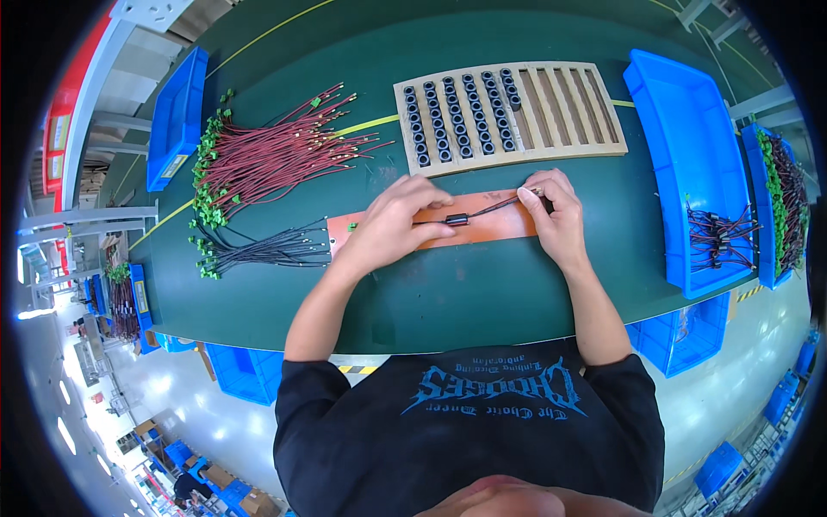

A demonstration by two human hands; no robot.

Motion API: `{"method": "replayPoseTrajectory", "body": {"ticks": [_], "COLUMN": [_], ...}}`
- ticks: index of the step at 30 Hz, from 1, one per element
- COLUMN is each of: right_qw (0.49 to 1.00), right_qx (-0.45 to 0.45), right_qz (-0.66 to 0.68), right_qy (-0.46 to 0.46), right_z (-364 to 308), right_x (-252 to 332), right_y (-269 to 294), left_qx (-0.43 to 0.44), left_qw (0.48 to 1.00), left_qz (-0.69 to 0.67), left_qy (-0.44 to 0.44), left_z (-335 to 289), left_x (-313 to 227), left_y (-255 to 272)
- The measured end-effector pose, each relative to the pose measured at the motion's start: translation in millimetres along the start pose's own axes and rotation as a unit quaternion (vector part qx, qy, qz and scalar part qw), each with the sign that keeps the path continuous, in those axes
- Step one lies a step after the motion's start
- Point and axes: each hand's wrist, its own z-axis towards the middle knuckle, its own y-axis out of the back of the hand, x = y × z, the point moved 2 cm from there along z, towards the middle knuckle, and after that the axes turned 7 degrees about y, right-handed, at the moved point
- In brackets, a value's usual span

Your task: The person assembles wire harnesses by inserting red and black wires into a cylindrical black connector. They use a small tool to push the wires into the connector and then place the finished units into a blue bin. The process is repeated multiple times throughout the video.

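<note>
A dark cable [495,206] runs between my two hands above an orange board [439,240]. A short black cylindrical sleeve [457,220] sits around the cable, near my left fingertips. My left hand [394,222] is closed on the cable at the sleeve's left side, with thumb and fingers pointing to the right. Thumb and fingers of my right hand [558,214] pinch the cable's other end by the board's right edge. A small green connector [352,227] shows on the board beside my left hand, partly covered.
Beyond the board, a wooden slotted tray [564,153] holds rows of black ring-shaped pieces [463,127]. To the left lie red cables [267,159] and black cables [267,250] with green connectors. Blue bins [177,121] stand at both sides; the right bin [680,146] contains dark cable assemblies [719,237].
</note>
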Motion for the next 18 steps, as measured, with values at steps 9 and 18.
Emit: {"method": "replayPoseTrajectory", "body": {"ticks": [9, 18], "right_qw": [0.998, 0.984], "right_qx": [0.023, 0.009], "right_qz": [0.045, 0.148], "right_qy": [-0.038, -0.096], "right_z": [-6, -2], "right_x": [-9, -4], "right_y": [1, 5], "left_qx": [-0.119, -0.097], "left_qw": [0.990, 0.994], "left_qz": [0.072, 0.006], "left_qy": [-0.010, -0.043], "left_z": [-33, -18], "left_x": [23, 16], "left_y": [-28, -38]}}
